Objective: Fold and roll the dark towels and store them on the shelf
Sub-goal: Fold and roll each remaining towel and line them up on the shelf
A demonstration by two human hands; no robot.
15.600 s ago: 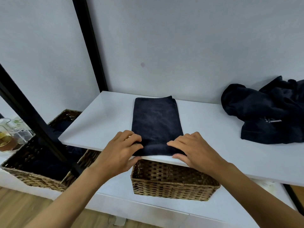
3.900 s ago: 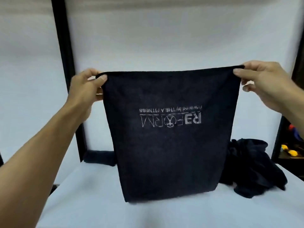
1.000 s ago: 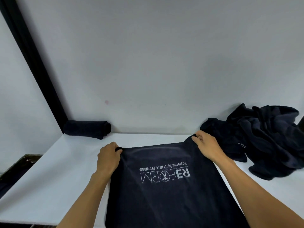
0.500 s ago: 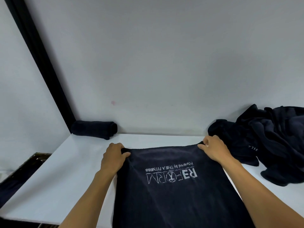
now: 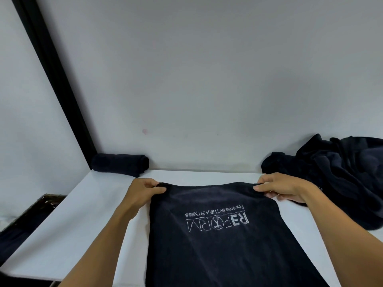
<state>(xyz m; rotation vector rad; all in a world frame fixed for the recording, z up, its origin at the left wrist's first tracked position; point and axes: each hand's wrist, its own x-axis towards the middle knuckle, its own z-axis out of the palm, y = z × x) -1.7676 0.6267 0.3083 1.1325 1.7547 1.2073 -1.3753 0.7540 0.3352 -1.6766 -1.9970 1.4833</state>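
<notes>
On one shelf, one spread towel pinched by left hand and right hand, one rolled towel

— What's behind it all?
— A plain pale grey wall, evenly lit, with a small pinkish mark.
— Any furniture?
— A smooth white shelf board. A slanting black metal post stands at its left, and a dark woven basket sits lower left.

The near towel is showing dark navy with pale lettering; the white shelf is carrying an equally dark roll far left.
</notes>
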